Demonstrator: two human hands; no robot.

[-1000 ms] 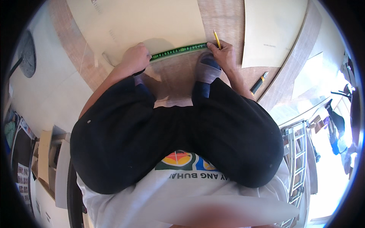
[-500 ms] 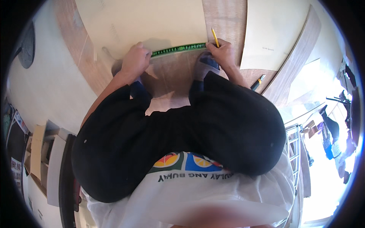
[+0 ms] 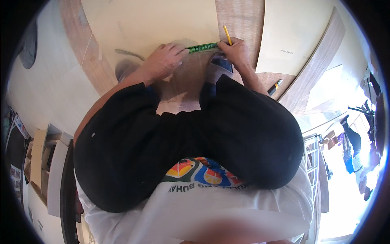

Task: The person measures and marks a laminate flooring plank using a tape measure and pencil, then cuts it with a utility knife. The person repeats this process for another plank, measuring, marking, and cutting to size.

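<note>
Left fingers hold green tape along sheet edge; right fingers grip it and pencil over open plywood.

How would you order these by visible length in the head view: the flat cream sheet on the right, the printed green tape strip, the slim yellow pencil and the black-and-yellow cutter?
Largest: cream sheet
Next: green tape strip
Smallest: yellow pencil and cutter, too alike to rank
</note>
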